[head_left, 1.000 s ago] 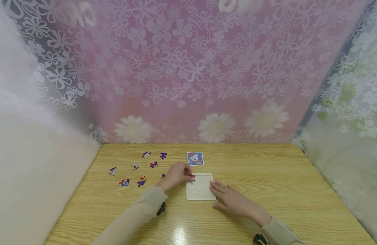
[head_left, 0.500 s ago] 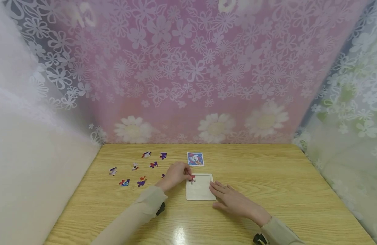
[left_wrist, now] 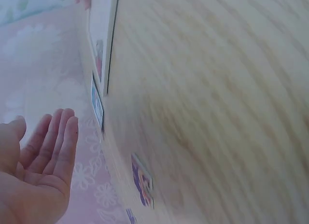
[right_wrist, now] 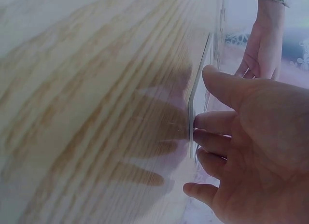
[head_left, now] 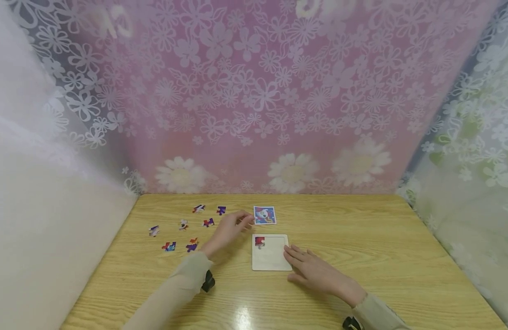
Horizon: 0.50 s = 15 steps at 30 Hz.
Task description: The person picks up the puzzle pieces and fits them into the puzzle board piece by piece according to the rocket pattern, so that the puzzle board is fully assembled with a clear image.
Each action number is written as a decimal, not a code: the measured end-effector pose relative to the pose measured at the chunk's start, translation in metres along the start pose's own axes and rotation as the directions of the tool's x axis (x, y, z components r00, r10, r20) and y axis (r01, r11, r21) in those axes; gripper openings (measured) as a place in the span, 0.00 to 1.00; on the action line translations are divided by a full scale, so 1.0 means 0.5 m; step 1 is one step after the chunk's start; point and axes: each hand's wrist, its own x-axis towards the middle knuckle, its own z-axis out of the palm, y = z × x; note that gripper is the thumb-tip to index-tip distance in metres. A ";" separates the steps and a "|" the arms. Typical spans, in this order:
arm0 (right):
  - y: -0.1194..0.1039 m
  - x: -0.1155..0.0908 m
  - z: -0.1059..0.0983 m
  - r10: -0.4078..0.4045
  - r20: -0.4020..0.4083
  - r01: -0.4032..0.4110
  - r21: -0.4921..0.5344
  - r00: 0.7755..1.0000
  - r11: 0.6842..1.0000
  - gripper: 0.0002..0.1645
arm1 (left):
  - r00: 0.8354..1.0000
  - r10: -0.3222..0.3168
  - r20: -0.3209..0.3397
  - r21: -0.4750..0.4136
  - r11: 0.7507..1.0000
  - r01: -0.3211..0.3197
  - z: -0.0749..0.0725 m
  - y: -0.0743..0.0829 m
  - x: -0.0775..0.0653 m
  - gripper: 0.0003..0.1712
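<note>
While right hand (head_left: 313, 271) touches tray (head_left: 272, 257) | left hand (head_left: 226, 231) hovers beside printed card (head_left: 264, 215)

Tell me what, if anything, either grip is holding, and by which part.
Nothing is held. The left grip is empty near the small picture card; the right grip only rests at the right edge of the white board.

In front of the puzzle tray (head_left: 272, 257) a hand can pass; the right hand (head_left: 313, 270) blocks the tray's right edge.
</note>
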 end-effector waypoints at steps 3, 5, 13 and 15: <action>-0.001 0.001 -0.001 0.000 0.000 0.000 0.002 1.000 1.000 0.39 | 1.000 0.021 -0.014 -0.068 0.997 -0.022 -0.015 -0.003 -0.001 0.23; -0.001 0.001 -0.001 0.003 0.003 -0.003 0.003 1.000 1.000 0.39 | 1.000 0.017 -0.027 -0.084 0.996 -0.019 -0.028 -0.005 -0.002 0.23; 0.000 0.004 0.000 0.012 0.013 -0.012 -0.003 1.000 1.000 0.39 | 0.990 -0.060 -0.124 -0.052 0.997 0.054 -0.097 -0.022 -0.005 0.25; 0.000 0.004 0.000 0.017 0.016 -0.017 -0.002 1.000 1.000 0.39 | 0.987 -0.071 -0.144 -0.058 0.996 0.063 -0.118 -0.032 -0.004 0.25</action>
